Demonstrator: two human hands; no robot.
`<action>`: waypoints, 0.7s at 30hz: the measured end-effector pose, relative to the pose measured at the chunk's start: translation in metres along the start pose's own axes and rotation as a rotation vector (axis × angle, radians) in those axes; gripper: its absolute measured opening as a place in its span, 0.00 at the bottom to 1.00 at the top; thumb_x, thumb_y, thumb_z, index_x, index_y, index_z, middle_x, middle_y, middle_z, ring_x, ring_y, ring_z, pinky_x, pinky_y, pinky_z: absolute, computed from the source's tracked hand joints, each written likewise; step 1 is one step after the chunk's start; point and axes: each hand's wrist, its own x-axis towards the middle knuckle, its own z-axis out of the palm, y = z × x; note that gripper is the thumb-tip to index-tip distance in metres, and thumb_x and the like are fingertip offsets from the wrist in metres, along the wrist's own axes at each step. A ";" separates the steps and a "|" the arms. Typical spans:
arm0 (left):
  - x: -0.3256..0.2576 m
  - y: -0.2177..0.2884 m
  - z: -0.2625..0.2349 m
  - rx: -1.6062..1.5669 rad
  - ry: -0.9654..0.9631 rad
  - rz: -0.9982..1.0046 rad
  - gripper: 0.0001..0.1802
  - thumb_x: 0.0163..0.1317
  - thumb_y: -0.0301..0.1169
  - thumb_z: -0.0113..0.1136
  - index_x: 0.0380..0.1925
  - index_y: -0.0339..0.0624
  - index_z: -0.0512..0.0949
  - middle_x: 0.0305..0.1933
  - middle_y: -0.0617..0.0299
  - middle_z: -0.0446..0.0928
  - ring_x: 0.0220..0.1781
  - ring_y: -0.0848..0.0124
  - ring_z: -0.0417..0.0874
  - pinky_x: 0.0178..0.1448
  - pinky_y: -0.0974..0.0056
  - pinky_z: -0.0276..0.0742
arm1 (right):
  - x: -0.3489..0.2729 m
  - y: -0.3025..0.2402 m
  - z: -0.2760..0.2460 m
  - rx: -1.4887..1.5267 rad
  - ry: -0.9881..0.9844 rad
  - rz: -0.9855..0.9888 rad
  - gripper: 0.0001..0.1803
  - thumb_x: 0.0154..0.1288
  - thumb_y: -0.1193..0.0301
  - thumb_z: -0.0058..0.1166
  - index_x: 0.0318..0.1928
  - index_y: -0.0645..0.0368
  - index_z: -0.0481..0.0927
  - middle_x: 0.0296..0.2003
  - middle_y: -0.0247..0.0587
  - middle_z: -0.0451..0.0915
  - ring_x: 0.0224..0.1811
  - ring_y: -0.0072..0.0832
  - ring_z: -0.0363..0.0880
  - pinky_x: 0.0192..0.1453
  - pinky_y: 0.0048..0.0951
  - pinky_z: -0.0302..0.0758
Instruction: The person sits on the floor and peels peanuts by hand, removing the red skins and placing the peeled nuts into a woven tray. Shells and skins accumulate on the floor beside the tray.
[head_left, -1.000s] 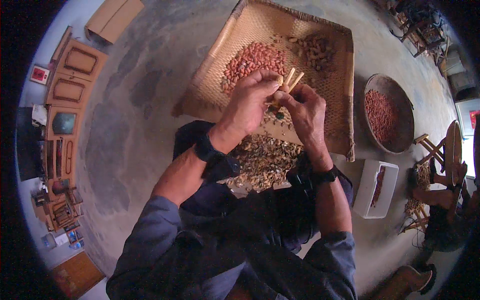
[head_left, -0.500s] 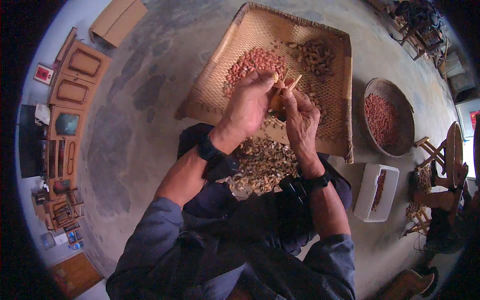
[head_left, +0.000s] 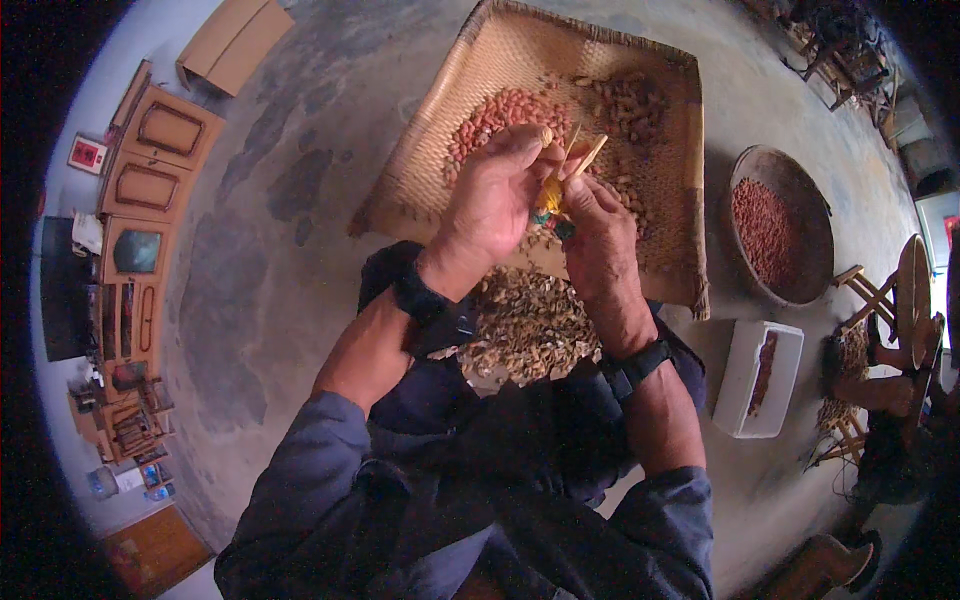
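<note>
We pinch a small pale peanut (head_left: 546, 137) between left hand (head_left: 497, 197) and right hand (head_left: 598, 232), above the square woven bamboo tray (head_left: 440, 170). Light, brittle-looking; our fingertip grip probably suits it best at the seam.

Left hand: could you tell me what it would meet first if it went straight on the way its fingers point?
Probably the right hand, which it already touches around the small wooden sticks. Past that lie nuts on the woven tray, though depth is unclear.
</note>
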 end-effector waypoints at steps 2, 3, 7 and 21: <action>0.003 0.000 -0.006 0.000 -0.006 -0.015 0.10 0.73 0.33 0.58 0.47 0.40 0.82 0.44 0.58 0.86 0.44 0.64 0.87 0.50 0.59 0.85 | 0.004 0.003 -0.004 0.085 -0.062 0.060 0.21 0.72 0.59 0.63 0.56 0.63 0.81 0.45 0.34 0.85 0.46 0.24 0.81 0.52 0.29 0.75; 0.004 -0.001 -0.008 -0.011 -0.010 -0.024 0.10 0.73 0.33 0.58 0.47 0.40 0.82 0.44 0.58 0.86 0.43 0.64 0.87 0.49 0.59 0.85 | 0.004 0.004 -0.005 0.095 -0.056 0.077 0.21 0.73 0.59 0.62 0.55 0.62 0.81 0.45 0.33 0.85 0.45 0.24 0.81 0.51 0.29 0.75; 0.001 0.001 -0.006 -0.029 -0.030 -0.021 0.10 0.73 0.32 0.59 0.47 0.40 0.82 0.44 0.59 0.85 0.43 0.66 0.87 0.49 0.59 0.86 | 0.001 0.000 -0.002 0.081 -0.027 0.122 0.18 0.74 0.60 0.61 0.52 0.63 0.82 0.43 0.34 0.84 0.42 0.23 0.80 0.48 0.27 0.75; 0.000 0.008 0.002 0.078 0.124 -0.118 0.10 0.72 0.36 0.60 0.47 0.44 0.79 0.51 0.51 0.82 0.51 0.60 0.84 0.50 0.58 0.82 | -0.005 -0.006 0.002 -0.178 0.032 0.110 0.17 0.69 0.64 0.67 0.49 0.64 0.84 0.32 0.30 0.81 0.29 0.16 0.74 0.32 0.20 0.69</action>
